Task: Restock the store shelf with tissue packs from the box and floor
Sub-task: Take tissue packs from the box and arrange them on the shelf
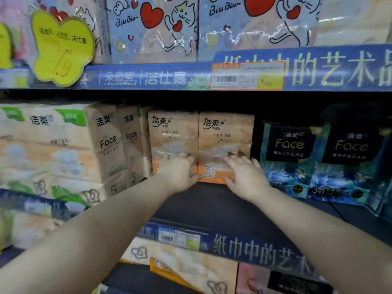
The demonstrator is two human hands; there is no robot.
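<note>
place: shop, tissue aisle | shelves (212, 204) in tiers, filled with rows of wrapped tissue packs (226, 141), same brands side by side | blue branded strip (148, 77) along the shelf edge | orange price label (247, 76) with barcode, 7.90 | yellow butterfly-shaped price sign (61, 47), handwritten 7.9 | another barcode label (178, 238) on the lower edge

"Face" on dark pack (289, 143), "7.90" on price tag (267, 82)

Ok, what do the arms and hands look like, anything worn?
Both forearms are bare, no sleeves in view. The left hand and right hand show no gloves, watch or rings. The fingers end in dark tips, possibly painted nails.
</note>
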